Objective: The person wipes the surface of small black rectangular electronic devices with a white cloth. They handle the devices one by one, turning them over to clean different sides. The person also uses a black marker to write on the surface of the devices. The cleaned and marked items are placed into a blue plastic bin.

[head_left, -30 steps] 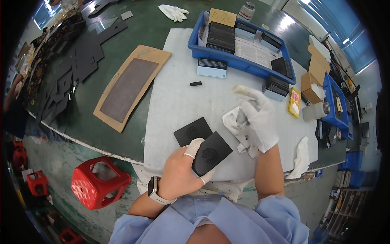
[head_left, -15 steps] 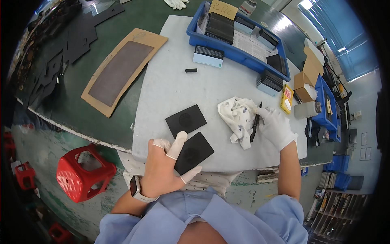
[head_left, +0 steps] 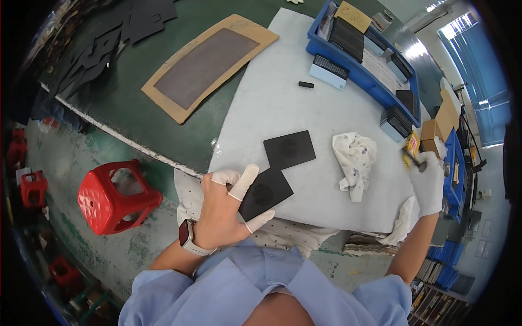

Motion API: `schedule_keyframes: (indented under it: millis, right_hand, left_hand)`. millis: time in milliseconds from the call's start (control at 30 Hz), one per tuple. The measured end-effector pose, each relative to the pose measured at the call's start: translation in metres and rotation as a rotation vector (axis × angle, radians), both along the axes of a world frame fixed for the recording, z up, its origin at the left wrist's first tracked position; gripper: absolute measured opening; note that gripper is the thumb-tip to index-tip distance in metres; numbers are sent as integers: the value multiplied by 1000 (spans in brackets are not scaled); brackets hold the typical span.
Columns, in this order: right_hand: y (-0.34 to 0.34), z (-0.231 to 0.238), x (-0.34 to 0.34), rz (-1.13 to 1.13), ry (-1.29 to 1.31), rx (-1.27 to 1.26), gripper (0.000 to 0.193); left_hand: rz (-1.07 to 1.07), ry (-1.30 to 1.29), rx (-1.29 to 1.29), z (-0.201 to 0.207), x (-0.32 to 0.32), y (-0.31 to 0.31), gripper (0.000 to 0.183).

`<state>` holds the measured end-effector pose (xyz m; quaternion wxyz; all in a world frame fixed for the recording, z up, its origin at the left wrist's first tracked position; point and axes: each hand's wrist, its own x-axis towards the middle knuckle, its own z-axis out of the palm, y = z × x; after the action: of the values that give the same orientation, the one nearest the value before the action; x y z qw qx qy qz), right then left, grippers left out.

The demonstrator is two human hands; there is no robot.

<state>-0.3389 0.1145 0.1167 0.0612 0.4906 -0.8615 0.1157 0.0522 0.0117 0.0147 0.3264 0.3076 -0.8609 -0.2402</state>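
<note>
My left hand (head_left: 225,204), with white finger cots on several fingers, grips a flat black card-like piece (head_left: 267,194) by its edges between thumb and fingers. A second black piece (head_left: 290,149) lies just beyond, its corner meeting the first. My right hand (head_left: 428,182), in a white glove, is closed beside the yellow box (head_left: 411,143) at the right. A short part of a dark pen (head_left: 418,161) shows at its fingertips; the rest is hidden. The patterned white cloth (head_left: 354,160) lies crumpled between the hands. A small black cap (head_left: 306,85) lies farther back.
A blue tray (head_left: 359,68) with black items and papers stands at the back right, boxes (head_left: 329,71) beside it. Brown cardboard with a dark panel (head_left: 209,68) lies at left. White crumpled material (head_left: 402,223) hangs at the near right edge. A red stool (head_left: 117,193) stands below.
My right hand has moved right, away from the cloth, taking the pen from beside it. My view has shifted left. My left hand still holds the black piece.
</note>
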Motion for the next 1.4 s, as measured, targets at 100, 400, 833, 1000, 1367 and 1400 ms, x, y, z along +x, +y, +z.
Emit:
schedule_keyframes:
  millis: [100, 400, 833, 1000, 1367, 1400]
  right_hand:
    - [-9, -2, 11, 4, -505, -265, 13]
    - [-63, -37, 153, 255, -1312, -47, 24]
    - [-69, -102, 175, 685, -1185, -195, 21]
    - [-68, -102, 174, 661, -1213, -190, 22]
    - [-69, -103, 175, 651, -1177, -170, 23]
    - [-69, -103, 176, 653, -1166, -176, 23]
  left_hand:
    - [-9, -98, 18, -2, 6, 5, 85]
    - [58, -80, 19, -11, 9, 13, 94]
    - [67, 1, 99, -18, 10, 16, 99]
    - [70, 1, 121, -16, 9, 15, 99]
    - [59, 5, 109, -16, 10, 14, 99]
    - [58, 3, 109, -16, 10, 14, 99]
